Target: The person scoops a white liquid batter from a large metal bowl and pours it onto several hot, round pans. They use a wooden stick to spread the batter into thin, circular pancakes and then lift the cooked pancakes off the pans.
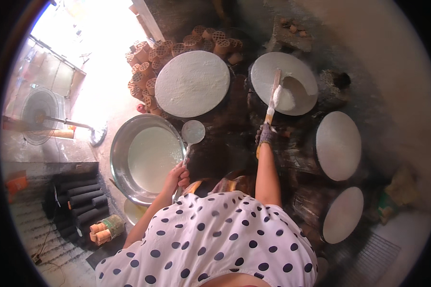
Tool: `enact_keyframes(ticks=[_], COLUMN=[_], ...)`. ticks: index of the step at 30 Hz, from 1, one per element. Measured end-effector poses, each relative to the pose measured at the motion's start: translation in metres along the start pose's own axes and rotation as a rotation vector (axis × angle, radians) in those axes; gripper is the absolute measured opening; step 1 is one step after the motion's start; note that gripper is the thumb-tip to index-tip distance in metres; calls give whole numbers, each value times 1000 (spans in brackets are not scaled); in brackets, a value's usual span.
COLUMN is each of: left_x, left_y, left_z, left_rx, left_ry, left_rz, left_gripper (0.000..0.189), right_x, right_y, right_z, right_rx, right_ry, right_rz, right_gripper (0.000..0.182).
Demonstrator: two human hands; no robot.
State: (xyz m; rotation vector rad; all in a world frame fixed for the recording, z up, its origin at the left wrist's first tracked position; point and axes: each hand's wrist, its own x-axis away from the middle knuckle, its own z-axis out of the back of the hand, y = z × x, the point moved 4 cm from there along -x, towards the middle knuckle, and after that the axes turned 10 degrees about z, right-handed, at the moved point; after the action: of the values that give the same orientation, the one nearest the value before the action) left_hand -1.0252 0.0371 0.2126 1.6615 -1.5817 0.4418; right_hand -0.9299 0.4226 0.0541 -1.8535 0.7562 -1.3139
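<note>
My left hand (pixel 177 176) grips the handle of a ladle (pixel 193 132), whose round pale bowl hangs by the rim of a large metal basin (pixel 115 150). White liquid (pixel 154 158) lies in the basin. On my right hand (pixel 265 134) is a grey knitted glove, and it holds a long wooden spatula (pixel 275 86) coated with white paste. The spatula reaches over a round pan (pixel 260 73) at the back right. White material covers part of that surface, a clump (pixel 286 101) sits by the blade, and a curved brownish patch shows beside it.
Another white-covered round surface (pixel 192 84) stands at the back left. Two more round surfaces, an upper one (pixel 339 145) and a lower one (pixel 343 215), are on the right. Perforated clay cylinders (pixel 154 57), black cylinders (pixel 86 201) and a standing fan (pixel 39 116) are at left.
</note>
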Motion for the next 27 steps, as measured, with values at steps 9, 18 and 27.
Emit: enact_keyframes(ticks=[9, 18, 27], left_x=[-26, -54, -90], left_y=[-9, -13, -24], left_z=[-46, -82, -130], left_rx=[-65, -101, -28], left_ry=[-120, -132, -106], left_rz=[36, 22, 86], left_gripper=[34, 31, 30], right_x=[-10, 0, -19], right_y=[-67, -88, -124], right_z=[50, 143, 111], right_rx=[-72, 360, 443], right_ry=[16, -67, -269], right_rz=[0, -59, -33], right_gripper=[29, 29, 33])
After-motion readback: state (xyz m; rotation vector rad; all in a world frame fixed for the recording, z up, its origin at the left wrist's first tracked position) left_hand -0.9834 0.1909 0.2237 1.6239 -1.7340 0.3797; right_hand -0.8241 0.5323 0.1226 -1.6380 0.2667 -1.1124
